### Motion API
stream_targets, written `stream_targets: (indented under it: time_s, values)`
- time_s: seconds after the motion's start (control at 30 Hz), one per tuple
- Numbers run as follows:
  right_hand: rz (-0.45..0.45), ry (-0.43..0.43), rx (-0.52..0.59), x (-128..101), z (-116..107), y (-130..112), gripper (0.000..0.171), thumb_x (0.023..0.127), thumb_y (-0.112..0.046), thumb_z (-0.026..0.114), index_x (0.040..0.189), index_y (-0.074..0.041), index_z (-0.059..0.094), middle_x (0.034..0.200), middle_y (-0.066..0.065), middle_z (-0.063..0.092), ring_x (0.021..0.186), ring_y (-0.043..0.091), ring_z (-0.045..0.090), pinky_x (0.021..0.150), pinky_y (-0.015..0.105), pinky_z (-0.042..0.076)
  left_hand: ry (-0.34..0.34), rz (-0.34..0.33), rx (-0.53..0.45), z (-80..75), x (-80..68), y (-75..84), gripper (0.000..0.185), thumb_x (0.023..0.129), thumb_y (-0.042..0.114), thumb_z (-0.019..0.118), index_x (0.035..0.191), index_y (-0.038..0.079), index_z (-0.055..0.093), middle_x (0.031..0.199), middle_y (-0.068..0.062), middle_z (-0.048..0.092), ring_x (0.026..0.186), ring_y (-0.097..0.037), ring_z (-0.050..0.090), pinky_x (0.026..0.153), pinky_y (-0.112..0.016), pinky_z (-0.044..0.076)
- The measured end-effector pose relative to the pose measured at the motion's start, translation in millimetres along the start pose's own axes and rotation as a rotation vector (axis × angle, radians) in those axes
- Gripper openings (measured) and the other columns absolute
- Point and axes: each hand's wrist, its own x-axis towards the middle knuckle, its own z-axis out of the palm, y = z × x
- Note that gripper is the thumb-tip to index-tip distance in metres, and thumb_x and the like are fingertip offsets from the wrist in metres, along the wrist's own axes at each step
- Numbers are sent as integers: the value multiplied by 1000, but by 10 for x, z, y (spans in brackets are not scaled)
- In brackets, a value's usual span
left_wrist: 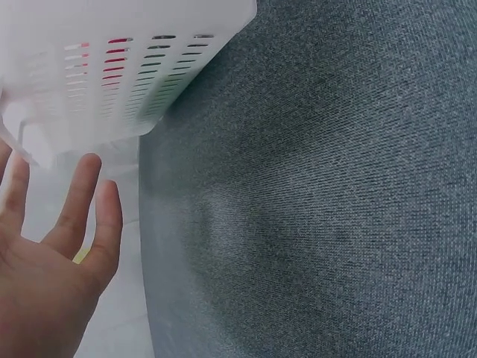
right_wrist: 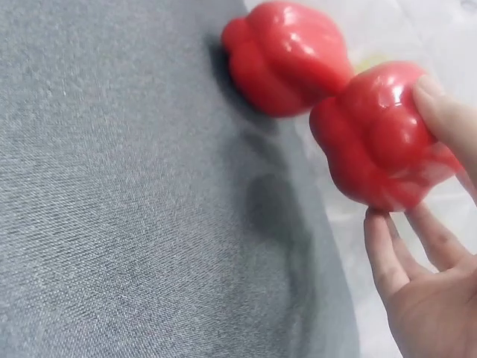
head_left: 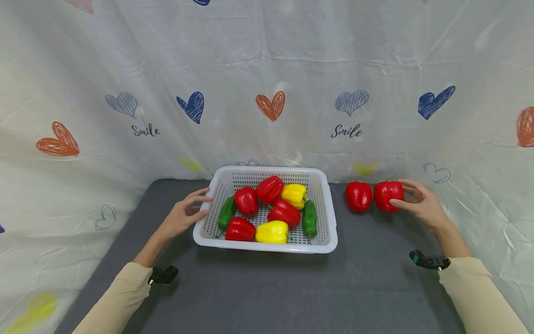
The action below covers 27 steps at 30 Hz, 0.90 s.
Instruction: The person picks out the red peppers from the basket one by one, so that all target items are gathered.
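The right hand (head_left: 421,204) pinches a red pepper (head_left: 388,195) beside its twin (head_left: 358,196); a loose hold could drop the glossy pepper. The left hand (head_left: 183,216), fingers spread, touches the basket (head_left: 267,248), which a nudge might shift.

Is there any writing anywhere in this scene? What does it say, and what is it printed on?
"Smile", in black script on the white backdrop cloth, under the pale blue heart on the left.
"Smile", the same script on the same cloth, under the pale blue heart right of centre.
No other text: the white basket, the peppers and the grey mat show no label, brand or number, and both wrist views show none.
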Motion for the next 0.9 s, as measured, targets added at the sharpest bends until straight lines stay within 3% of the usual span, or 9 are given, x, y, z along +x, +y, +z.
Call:
stream_targets:
  time_s: [0.37, 0.77, 0.9]
  values:
    - [46, 0, 4, 60, 47, 218, 73, 95, -25, 75, 156, -7, 37, 153, 24, 30, 130, 51, 38, 75, 14, 49, -4, -12, -2, 35, -4, 19, 37, 93, -10, 67, 130, -7, 61, 155, -26, 36, 132, -48, 43, 94, -69, 42]
    - [75, -37, 9, 116, 73, 289, 76, 95, -26, 75, 156, -4, 34, 156, 28, 25, 134, 54, 32, 74, 12, 47, -6, -28, -11, 28, 2, 5, 37, 94, -9, 67, 131, -8, 60, 155, -26, 36, 117, -54, 56, 87, -63, 49]
    - [67, -59, 4, 126, 70, 270, 75, 95, -27, 75, 155, -5, 36, 156, 28, 24, 134, 54, 31, 75, 14, 48, -1, -29, -5, 17, 0, 3, 37, 94, -9, 67, 130, -8, 60, 155, -26, 36, 118, -54, 54, 88, -63, 49]
